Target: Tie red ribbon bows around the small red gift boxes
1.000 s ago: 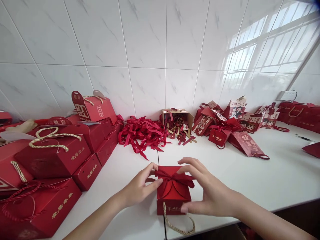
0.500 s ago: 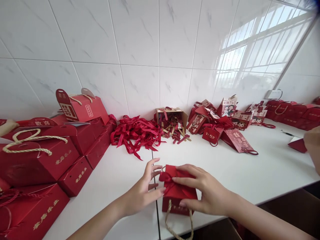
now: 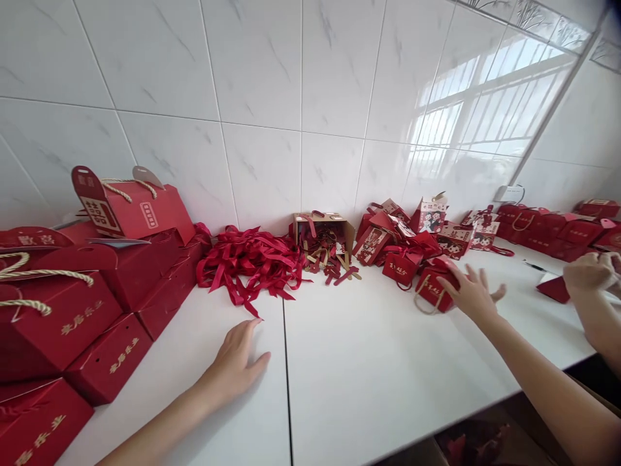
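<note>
My left hand [image 3: 237,362] is low over the white table, its thumb spread away from the fingers. Its fingertips reach the trailing end of a red ribbon from the ribbon pile [image 3: 250,262]; whether they touch it I cannot tell. Over on the right, my right hand [image 3: 473,294] has its fingers apart beside a small red gift box [image 3: 431,291] with a rope handle and gold lettering. The fingers on its near side are at the box's edge without wrapping it. That box stands against a heap of patterned red gift boxes [image 3: 372,244].
Large red boxes [image 3: 101,330] with rope handles are stacked at the left. A cardboard box [image 3: 347,234] spilling short red and gold strips stands by the tiled wall. Another person's hands [image 3: 589,272] are at the far right, near a pen [image 3: 533,265] and more red boxes [image 3: 533,223].
The small red gift box has moved from the table's front middle to the heap at the right, along with my right hand. My left hand has moved left, toward the ribbons.
</note>
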A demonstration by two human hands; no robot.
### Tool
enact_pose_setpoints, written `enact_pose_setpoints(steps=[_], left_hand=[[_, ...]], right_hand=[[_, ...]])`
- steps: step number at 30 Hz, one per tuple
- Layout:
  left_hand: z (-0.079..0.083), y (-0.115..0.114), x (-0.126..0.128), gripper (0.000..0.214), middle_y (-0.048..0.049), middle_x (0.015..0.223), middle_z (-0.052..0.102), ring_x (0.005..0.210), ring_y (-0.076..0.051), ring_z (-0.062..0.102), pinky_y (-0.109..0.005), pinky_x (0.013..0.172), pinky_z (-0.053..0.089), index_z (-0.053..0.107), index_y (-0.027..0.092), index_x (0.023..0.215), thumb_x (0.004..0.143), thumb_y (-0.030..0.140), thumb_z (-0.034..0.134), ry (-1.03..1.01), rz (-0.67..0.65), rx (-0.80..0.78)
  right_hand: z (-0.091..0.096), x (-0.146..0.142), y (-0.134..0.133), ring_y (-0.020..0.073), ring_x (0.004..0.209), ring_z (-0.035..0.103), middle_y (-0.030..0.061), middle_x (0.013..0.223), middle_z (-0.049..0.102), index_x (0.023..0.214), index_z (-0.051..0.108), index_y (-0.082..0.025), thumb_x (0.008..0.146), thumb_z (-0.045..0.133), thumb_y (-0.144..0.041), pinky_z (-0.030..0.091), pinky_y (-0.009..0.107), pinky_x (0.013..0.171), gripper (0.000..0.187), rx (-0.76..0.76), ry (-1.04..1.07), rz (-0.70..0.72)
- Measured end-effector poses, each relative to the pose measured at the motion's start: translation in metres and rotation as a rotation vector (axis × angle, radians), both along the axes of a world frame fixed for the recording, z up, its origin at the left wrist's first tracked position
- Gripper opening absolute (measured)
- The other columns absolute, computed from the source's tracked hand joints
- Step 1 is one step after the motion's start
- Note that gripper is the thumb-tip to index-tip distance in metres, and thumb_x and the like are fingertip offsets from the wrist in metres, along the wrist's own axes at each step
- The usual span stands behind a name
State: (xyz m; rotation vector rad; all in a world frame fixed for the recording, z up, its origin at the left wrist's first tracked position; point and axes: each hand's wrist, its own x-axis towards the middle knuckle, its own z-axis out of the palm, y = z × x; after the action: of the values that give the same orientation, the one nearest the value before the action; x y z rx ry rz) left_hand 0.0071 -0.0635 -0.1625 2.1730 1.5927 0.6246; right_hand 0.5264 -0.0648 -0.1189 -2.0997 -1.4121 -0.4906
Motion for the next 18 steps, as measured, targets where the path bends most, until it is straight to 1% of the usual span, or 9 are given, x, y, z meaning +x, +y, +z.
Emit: enact_pose_setpoints(steps=[2,3,4,6,8,10,13,15,18], left_hand=[[0.002,0.006,0.007,0.052,-0.0154,0.14,0.042,0.136,-0.034,0.03,-0.053,0.108,0.032,0.042,0.017,0.129,0.083,0.042,0.049,0.041,0.023,0.052],[0.003,0.011,0.011,0.052,-0.0166,0.139,0.042,0.136,-0.035,0.03,-0.053,0.109,0.03,0.044,0.016,0.127,0.082,0.042,0.05,0.051,0.04,0.081],[0.003,0.016,0.014,0.052,-0.0176,0.14,0.041,0.136,-0.036,0.03,-0.054,0.109,0.027,0.045,0.015,0.126,0.081,0.042,0.051,0.054,0.058,0.109],[0.003,0.03,0.018,0.053,-0.0186,0.142,0.039,0.137,-0.038,0.028,-0.056,0.109,0.025,0.045,0.014,0.127,0.08,0.039,0.053,0.045,0.085,0.158],[0.003,0.045,0.019,0.047,-0.0181,0.136,0.044,0.133,-0.036,0.034,-0.053,0.108,0.028,0.047,0.014,0.123,0.082,0.034,0.051,0.024,0.095,0.195],[0.004,0.056,0.017,0.026,-0.0157,0.116,0.057,0.118,-0.033,0.049,-0.049,0.101,0.037,0.055,0.015,0.105,0.084,0.028,0.046,-0.003,0.086,0.218],[0.006,0.057,0.014,0.013,-0.0094,0.087,0.061,0.093,-0.025,0.059,-0.041,0.087,0.047,0.053,0.018,0.08,0.084,0.017,0.04,-0.055,0.039,0.241],[0.007,0.047,0.014,0.012,-0.0058,0.082,0.061,0.083,-0.02,0.061,-0.034,0.079,0.05,0.05,0.019,0.078,0.082,0.012,0.041,-0.091,-0.024,0.25],[0.01,0.027,0.018,0.012,-0.0012,0.077,0.06,0.071,-0.014,0.059,-0.025,0.068,0.05,0.047,0.02,0.076,0.077,0.007,0.045,-0.115,-0.122,0.266]], right_hand=[[-0.004,-0.025,0.01,0.0424,0.141,0.016,0.0272,0.15,0.026,0.138,0.043,-0.009,0.093,0.03,-0.053,0.024,0.064,0.1,0.065,0.13,-0.04,-0.091],[-0.008,-0.045,0.014,0.0397,0.143,0.01,0.0245,0.153,0.021,0.139,0.041,-0.009,0.094,0.03,-0.049,0.019,0.063,0.104,0.062,0.181,-0.077,-0.079],[-0.013,-0.068,0.017,0.0371,0.144,0.01,0.0217,0.154,0.021,0.139,0.042,-0.011,0.094,0.032,-0.046,0.015,0.063,0.107,0.057,0.193,-0.129,0.005],[-0.026,-0.122,0.021,0.0334,0.145,0.009,0.0173,0.155,0.021,0.139,0.041,-0.017,0.094,0.037,-0.041,0.012,0.061,0.11,0.051,0.101,-0.204,0.29],[-0.04,-0.177,0.022,0.0336,0.145,0.01,0.0144,0.155,0.021,0.14,0.039,-0.023,0.092,0.042,-0.038,0.012,0.061,0.111,0.051,-0.022,-0.21,0.578],[-0.049,-0.228,0.024,0.0349,0.145,0.011,0.0141,0.157,0.018,0.142,0.036,-0.023,0.09,0.046,-0.036,0.011,0.062,0.111,0.055,-0.123,-0.169,0.827],[-0.051,-0.288,0.035,0.0352,0.144,0.01,0.0194,0.155,0.018,0.144,0.03,-0.014,0.089,0.042,-0.023,0.014,0.062,0.111,0.057,-0.174,0.018,1.006],[-0.047,-0.316,0.047,0.0314,0.144,0.016,0.0187,0.152,0.028,0.144,0.029,-0.014,0.085,0.041,-0.012,0.019,0.056,0.112,0.06,-0.203,0.088,1.15],[-0.042,-0.338,0.059,0.0228,0.122,0.05,0.012,0.123,0.061,0.136,0.041,-0.017,0.077,0.045,-0.005,0.038,0.039,0.104,0.061,-0.253,0.095,1.342]])
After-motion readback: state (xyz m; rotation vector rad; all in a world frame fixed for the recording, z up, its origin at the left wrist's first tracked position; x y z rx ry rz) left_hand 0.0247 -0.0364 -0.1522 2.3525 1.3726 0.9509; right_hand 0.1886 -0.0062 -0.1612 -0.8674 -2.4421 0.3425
